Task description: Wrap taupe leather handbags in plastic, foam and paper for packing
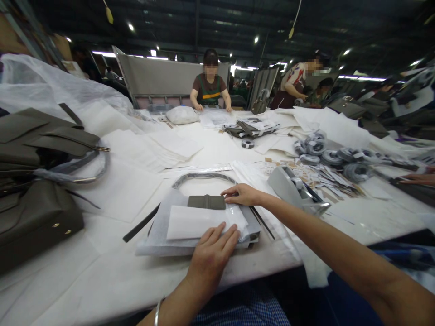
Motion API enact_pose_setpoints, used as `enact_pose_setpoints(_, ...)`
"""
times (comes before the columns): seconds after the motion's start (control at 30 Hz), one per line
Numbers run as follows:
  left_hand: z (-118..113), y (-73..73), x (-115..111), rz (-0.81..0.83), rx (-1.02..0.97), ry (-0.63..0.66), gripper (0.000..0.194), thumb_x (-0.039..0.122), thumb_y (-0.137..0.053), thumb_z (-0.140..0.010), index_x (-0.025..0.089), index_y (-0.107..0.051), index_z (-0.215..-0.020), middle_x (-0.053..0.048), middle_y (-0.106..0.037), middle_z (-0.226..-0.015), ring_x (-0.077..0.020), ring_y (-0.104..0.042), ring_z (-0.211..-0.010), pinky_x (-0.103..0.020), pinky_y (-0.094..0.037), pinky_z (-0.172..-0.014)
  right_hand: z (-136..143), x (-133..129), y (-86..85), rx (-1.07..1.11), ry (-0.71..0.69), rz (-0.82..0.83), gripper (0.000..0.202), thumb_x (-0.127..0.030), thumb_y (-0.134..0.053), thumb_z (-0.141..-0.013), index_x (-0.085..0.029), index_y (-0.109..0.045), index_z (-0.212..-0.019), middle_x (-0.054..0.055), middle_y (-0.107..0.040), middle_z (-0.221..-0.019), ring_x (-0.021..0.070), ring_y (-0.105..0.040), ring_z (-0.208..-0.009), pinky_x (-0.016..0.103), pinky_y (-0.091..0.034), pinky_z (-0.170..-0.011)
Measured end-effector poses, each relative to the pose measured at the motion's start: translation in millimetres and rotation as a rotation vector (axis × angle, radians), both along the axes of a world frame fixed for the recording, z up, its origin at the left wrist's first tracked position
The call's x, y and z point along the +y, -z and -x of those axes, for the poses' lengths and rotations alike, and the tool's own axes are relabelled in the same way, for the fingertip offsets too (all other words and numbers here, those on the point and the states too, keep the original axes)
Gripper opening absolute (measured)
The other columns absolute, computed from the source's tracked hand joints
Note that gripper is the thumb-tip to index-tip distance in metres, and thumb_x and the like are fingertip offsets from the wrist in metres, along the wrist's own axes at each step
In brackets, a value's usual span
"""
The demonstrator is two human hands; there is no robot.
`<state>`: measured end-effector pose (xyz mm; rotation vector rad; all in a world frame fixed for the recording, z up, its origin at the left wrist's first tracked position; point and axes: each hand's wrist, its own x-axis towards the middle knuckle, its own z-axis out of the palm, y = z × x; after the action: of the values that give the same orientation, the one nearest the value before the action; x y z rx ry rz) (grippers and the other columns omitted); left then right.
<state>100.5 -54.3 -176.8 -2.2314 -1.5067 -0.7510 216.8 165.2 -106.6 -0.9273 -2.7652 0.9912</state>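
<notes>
The wrapped bag (217, 203) lies flat near the front edge of the white table (254, 267), with a strip of pale tabletop between it and that edge. To its left, white surface runs on to the piled dark bags (41, 217); to its right, a grey tape dispenser (283, 183) stands near the right forearm and narrows the room there.

The left hand (215, 246) lies flat on a folded white sheet (190, 222), fingers extended and only slightly apart. The right hand (243, 195) curls its fingers at the right end of the bag's olive-grey panel (whether they pinch it, I cannot tell).

Thin, translucent white wrapping (152, 246) surrounds the bag. Its handle (204, 175) arches behind in clear film, and a narrow dark strap (141, 224) slants out leftward. Beyond the dispenser lie round, plastic-wrapped coils (316, 146) and scattered flat tags (335, 181).
</notes>
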Motion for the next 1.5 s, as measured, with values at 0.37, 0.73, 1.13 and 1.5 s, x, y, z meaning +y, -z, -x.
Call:
enact_pose_setpoints(0.37, 10.4, -4.8, -4.3, -0.016, 0.109, 0.063, 0.039, 0.021, -0.037, -0.104, 0.018, -0.050, -0.141, -0.004, -0.051, -0.148, -0.0229, -0.047, -0.135, -0.040, -0.041, -0.109, -86.8, -128.4, 37.4, 0.258, -0.037, -0.672, 0.045, -0.026, -0.057, -0.095, -0.022, -0.053, -0.139, 0.010, -0.058, -0.142, 0.0266, -0.049, -0.135, 0.051, -0.037, -0.115)
enact_pose_setpoints(0.73, 108.2, -59.3, -44.1, 0.062, 0.362, -0.078, 0.044, 0.021, -0.038, -0.103, 0.019, -0.044, -0.146, -0.007, -0.047, -0.150, -0.0260, -0.047, -0.136, -0.047, -0.035, -0.114, -109.2, -146.7, 69.3, 0.343, 0.167, -0.823, 0.052, -0.018, -0.059, -0.093, -0.024, -0.046, -0.143, 0.010, -0.053, -0.145, 0.0293, -0.040, -0.140, 0.055, -0.043, -0.110)
enact_pose_setpoints(1.13, 114.9, -17.9, -44.7, 0.003, 0.132, -0.064, 0.041, 0.015, -0.051, -0.099, 0.020, -0.049, -0.140, -0.005, -0.061, -0.137, -0.0208, -0.058, -0.125, -0.042, -0.043, -0.105, -53.5, -213.6, 63.1, 0.603, 0.388, 0.412, 0.024, -0.034, -0.061, -0.093, -0.023, -0.061, -0.115, 0.008, -0.072, -0.111, 0.0215, -0.070, -0.101, 0.036, -0.056, -0.090)
enact_pose_setpoints(1.5, 108.2, -25.2, -50.1, 0.074, 0.140, -0.123, 0.056, 0.029, -0.057, -0.094, 0.020, -0.042, -0.147, -0.011, -0.056, -0.142, -0.0281, -0.054, -0.127, -0.043, -0.041, -0.104, 6.9, -230.7, 42.5, 0.921, 0.592, 0.986, 0.023, -0.020, -0.067, -0.067, -0.024, -0.049, -0.081, 0.004, -0.066, -0.095, 0.0273, -0.058, -0.120, 0.040, -0.048, -0.099)
